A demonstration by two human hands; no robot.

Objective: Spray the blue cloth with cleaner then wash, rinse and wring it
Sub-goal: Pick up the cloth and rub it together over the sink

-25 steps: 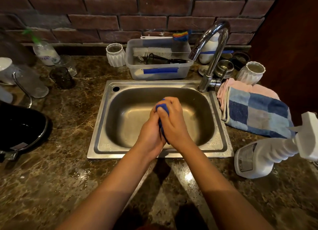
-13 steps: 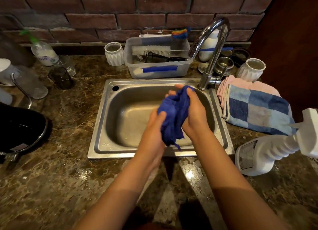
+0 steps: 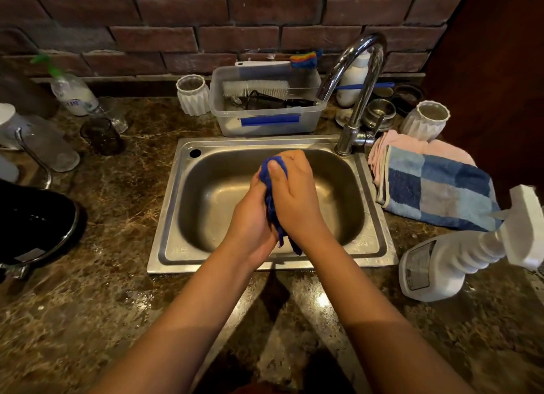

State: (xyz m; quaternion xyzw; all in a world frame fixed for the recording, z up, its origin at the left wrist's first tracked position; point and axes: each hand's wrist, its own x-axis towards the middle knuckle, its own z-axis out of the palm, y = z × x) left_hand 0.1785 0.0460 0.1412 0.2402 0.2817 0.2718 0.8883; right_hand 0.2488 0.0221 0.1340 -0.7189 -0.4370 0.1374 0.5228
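Half a second ago the cloth (image 3: pixel 272 172) hung loose and open between my palms, up near the tap; now I have bunched it back into a tight wad and brought it lower, over the middle of the sink (image 3: pixel 379 217). Only a ridge of blue shows above my knuckles and a few dark ends trail below my wrists.

My right hand (image 3: pixel 297 199) lies over the wad, fingers curled round it and the thumb pressed flat on the top ridge. My left hand (image 3: pixel 250 220) closes on it from the other side, fingers wrapped out of sight behind the cloth, so both hands grip it with the heels close together.

The tap (image 3: pixel 357 93) arches over the sink's back right corner; I see no water running from it. To the right of the sink lies a checked towel (image 3: pixel 435 193) on a pink one, and nearer me the white spray bottle (image 3: pixel 441 264) rests on its side on the counter (image 3: pixel 88 305). Behind the sink stands a clear tub (image 3: pixel 265 122) holding brushes.
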